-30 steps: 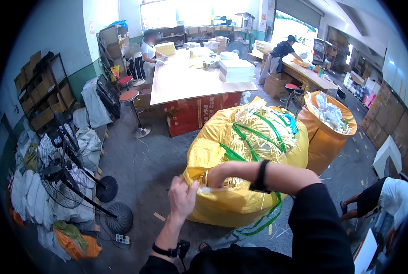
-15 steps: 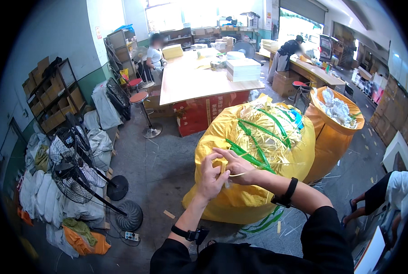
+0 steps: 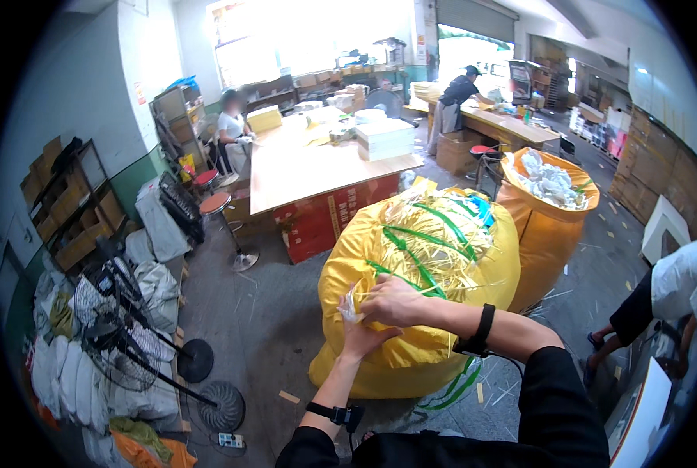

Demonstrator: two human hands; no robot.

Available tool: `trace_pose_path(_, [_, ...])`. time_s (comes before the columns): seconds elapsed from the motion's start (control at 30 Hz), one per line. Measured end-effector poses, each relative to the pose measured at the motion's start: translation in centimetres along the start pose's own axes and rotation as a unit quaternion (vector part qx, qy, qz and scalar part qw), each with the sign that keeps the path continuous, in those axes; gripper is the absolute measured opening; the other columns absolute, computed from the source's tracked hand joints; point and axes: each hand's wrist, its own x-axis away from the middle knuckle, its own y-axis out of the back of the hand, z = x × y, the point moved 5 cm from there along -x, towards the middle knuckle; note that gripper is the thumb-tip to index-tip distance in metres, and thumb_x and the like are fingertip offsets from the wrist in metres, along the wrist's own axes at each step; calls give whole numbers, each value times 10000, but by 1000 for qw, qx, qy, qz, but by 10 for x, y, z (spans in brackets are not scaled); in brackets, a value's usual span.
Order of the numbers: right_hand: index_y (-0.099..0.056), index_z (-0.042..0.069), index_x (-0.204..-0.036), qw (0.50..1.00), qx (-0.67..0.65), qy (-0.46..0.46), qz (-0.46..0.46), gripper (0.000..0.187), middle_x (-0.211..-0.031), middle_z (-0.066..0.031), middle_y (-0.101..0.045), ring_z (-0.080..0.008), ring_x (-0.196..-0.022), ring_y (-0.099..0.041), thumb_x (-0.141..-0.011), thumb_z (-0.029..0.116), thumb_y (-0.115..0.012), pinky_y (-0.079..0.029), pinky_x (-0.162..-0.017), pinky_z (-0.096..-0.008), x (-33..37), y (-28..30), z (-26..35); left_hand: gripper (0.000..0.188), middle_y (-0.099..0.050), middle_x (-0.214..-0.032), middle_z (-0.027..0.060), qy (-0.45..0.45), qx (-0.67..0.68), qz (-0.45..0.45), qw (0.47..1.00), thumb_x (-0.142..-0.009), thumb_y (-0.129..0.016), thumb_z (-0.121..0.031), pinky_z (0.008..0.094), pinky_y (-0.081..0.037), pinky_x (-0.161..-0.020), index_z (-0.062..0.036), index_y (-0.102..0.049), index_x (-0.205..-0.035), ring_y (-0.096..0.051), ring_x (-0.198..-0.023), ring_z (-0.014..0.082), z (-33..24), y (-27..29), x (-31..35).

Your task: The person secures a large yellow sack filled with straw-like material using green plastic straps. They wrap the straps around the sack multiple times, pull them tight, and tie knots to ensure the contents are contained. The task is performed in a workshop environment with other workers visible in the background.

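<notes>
Two arms (image 3: 512, 327) reaching forward, right hand (image 3: 396, 302) curling, left hand (image 3: 361, 335) extending its thumb, grips unclear, yellow sack's (image 3: 415, 355) near edge lying beneath.

This is a workshop, with a broad worktable (image 3: 309, 175), roller shutter (image 3: 477, 19), pedestal fans (image 3: 108, 339) and bulging yellow sack (image 3: 411, 359).

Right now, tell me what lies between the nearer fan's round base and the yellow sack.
In the head view, a small tan strip lies on the grey floor between the fan base and the yellow sack.
</notes>
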Motion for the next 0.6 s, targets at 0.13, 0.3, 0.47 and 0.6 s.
trace_pose_path(0.13, [-627,172,-783,984,142,97,-50,74,-605,11,-573,-197,-738,-646,-804,240,-607,-396,-978,-427,-4,-29,4,658,-565,-1332,172,61,143,8,988,-788,-786,-269,445,-232,-1194,-46,-514,-1343,-489,-1305,316,18,-33,-5])
trace_pose_path(0.3, [-643,126,-844,986,140,73,-53,88,-710,-28,-620,-232,-828,-643,-834,192,-586,-386,-1041,-419,-3,-23,24,424,-656,-1151,161,-48,-34,-124,990,-844,-724,-238,452,-298,-1163,-26,-608,-1192,-603,-1146,320,85,-30,2])
trace_pose_path(0.47, [-650,72,-1018,986,-41,-13,-160,214,-1019,-111,-652,-293,-1047,-616,-878,232,-634,-467,-927,-431,81,-3,7,268,-681,-1041,171,-174,-76,-141,972,-876,-684,-178,439,-362,-1120,7,-657,-1068,-653,-1035,314,-28,-9,-22])
trace_pose_path(0.6, [-632,46,-1096,869,-264,-347,-233,393,-1146,-162,-639,-347,-1074,-605,-896,381,-675,-470,-924,-453,210,33,-46,468,-656,-1146,240,-53,-36,-159,985,-863,-699,-117,379,-500,-941,96,-560,-1256,-651,-1065,324,8,-15,-12])
